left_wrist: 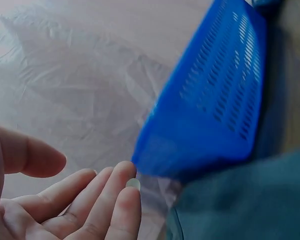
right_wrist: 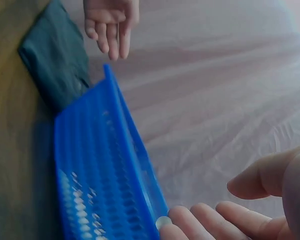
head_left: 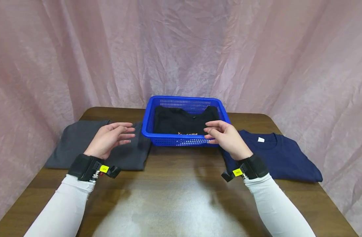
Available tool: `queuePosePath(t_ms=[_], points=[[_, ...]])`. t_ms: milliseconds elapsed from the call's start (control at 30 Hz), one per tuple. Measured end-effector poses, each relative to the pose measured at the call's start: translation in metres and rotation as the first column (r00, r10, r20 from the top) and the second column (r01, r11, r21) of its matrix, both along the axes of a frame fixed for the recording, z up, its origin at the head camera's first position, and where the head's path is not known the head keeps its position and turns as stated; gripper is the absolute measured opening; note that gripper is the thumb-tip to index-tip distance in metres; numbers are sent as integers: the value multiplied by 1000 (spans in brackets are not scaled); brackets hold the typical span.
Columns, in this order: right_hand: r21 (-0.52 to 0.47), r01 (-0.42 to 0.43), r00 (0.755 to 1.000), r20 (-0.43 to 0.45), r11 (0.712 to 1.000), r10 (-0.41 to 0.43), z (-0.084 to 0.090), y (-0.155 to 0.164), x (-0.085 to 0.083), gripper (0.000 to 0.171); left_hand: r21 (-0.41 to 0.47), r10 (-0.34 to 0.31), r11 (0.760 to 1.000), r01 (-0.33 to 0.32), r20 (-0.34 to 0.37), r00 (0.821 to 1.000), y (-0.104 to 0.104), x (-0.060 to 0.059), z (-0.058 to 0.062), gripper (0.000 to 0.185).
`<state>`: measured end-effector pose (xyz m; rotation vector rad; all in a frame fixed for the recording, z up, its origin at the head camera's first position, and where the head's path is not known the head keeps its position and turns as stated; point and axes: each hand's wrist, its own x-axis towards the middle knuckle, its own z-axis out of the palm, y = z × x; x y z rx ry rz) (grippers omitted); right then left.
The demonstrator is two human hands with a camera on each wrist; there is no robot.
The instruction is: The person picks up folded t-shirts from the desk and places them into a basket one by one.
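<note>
A blue plastic basket with slotted walls stands at the back of the table, and a folded black shirt with pale lettering lies inside it. My left hand, fingers loosely extended and holding nothing, hovers above a folded dark grey garment to the basket's left. Near the basket's front right corner is my right hand, also holding nothing, its fingers loosely bent in front of the rim. In the right wrist view, its fingertips appear close to the basket; whether they touch cannot be told.
A folded navy T-shirt with a white neck label lies right of the basket. The brown wooden table extends toward me. Behind and along both sides hangs a pink curtain.
</note>
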<state>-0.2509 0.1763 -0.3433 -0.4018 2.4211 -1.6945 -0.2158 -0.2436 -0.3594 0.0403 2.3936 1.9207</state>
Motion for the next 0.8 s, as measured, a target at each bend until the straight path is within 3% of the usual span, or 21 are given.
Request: queuePosePath(t_ms=[333,633,800], points=[[49,-108,994,-3,993,108,-19,-34,16,33,-96,54,994,-51,28,998,-35,13,-31,55],[51,-194,980,61,980,191,-64,-79,24,32,-136,106,986,-99,39,994,-78,22,-47,57],[51,-228,971,82,972,224,-80,-97,26,31,-135,169,978,-162,45,985,-108,30,-52,59]])
